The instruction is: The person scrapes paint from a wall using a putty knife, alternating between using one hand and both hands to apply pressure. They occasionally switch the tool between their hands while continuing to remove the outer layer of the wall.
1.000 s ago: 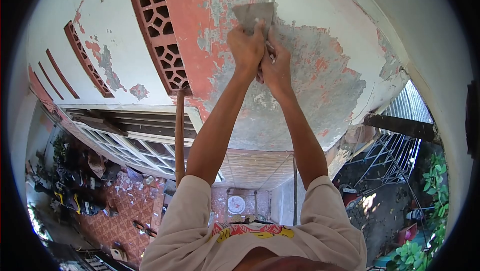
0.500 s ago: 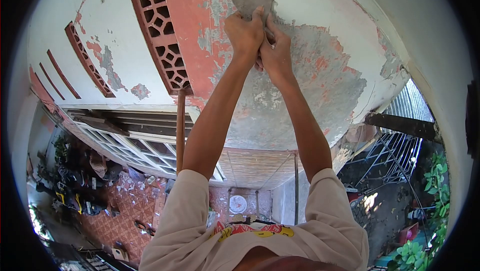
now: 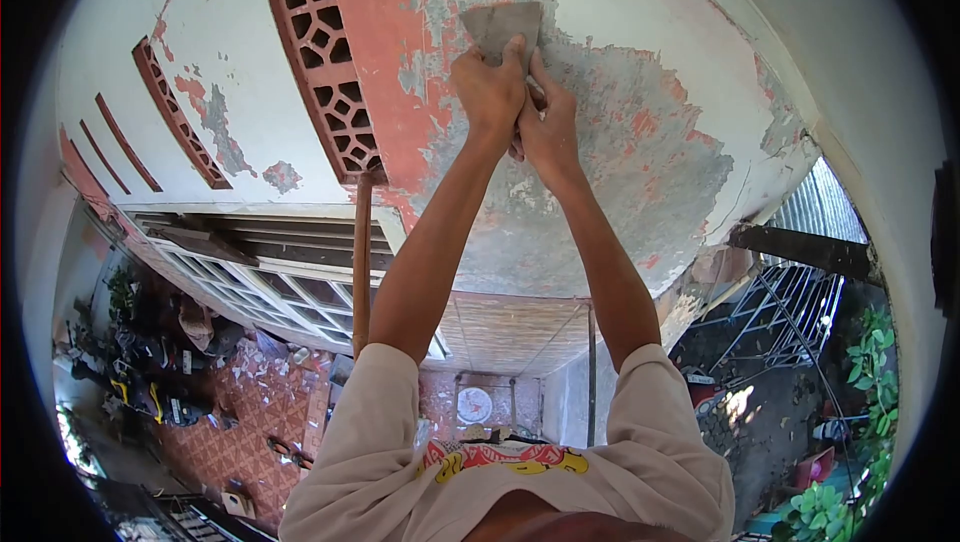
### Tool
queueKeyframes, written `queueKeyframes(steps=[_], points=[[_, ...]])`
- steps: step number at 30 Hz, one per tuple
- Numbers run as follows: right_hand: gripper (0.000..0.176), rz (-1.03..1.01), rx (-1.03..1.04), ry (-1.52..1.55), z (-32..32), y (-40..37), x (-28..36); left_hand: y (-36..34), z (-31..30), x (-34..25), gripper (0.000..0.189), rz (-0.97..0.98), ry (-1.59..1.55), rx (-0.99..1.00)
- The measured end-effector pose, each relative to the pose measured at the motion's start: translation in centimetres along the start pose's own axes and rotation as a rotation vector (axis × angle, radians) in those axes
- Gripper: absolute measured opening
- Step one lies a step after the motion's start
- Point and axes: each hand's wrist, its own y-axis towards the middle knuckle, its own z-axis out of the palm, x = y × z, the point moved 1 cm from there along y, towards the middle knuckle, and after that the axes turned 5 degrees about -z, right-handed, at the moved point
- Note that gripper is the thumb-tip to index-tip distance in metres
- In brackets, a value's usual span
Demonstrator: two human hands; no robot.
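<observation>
Both my hands grip one scraper (image 3: 503, 26) with a broad, flat grey blade, held against the wall (image 3: 640, 182). My left hand (image 3: 490, 87) is closed around it on the left, thumb laid up along the blade. From the right, my right hand (image 3: 549, 122) is closed on it too, a finger stretched up beside the blade. The handle is hidden in my hands. Around the blade, the wall shows white paint, a red layer and bare grey patches with ragged edges.
Left of my hands is a red vent block panel (image 3: 318, 52), with a wooden pole (image 3: 362, 262) under it. Below are a white-framed window (image 3: 270, 287) and a tiled floor (image 3: 240, 422) strewn with paint chips. Metal racks (image 3: 775, 322) and plants (image 3: 825, 512) stand at lower right.
The scraper and both hands have moved a little down the wall. A bare grey patch now shows above the blade, where the blade was before.
</observation>
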Motion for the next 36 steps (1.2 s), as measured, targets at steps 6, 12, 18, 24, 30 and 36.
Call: queueKeyframes(steps=[6, 12, 18, 24, 30, 36], points=[[0.052, -0.01, 0.002, 0.055, 0.1, 2.2, 2.7, 0.7, 0.5, -4.1, 0.032, 0.019, -0.106, 0.047], [0.053, -0.007, 0.002, -0.026, -0.4, -0.7, 0.7, -1.0, 0.1, -0.2, 0.032, 0.007, -0.068, -0.028], [0.055, 0.004, 0.028, -0.02, -0.2, -0.6, 0.4, -1.0, -0.4, -0.1, 0.036, -0.073, -0.044, -0.017], [0.056, -0.041, 0.005, -0.006, 0.6, 1.8, 2.5, 1.7, 0.0, -3.1, 0.035, -0.024, 0.03, 0.003], [0.058, -0.031, -0.002, 0.009, 1.3, -0.2, 1.0, 0.6, -0.9, -1.1, 0.032, 0.1, 0.002, 0.024], [0.058, -0.019, 0.004, 0.064, 1.4, 1.1, 1.8, 0.3, -0.9, -3.8, 0.032, 0.031, 0.05, 0.025]])
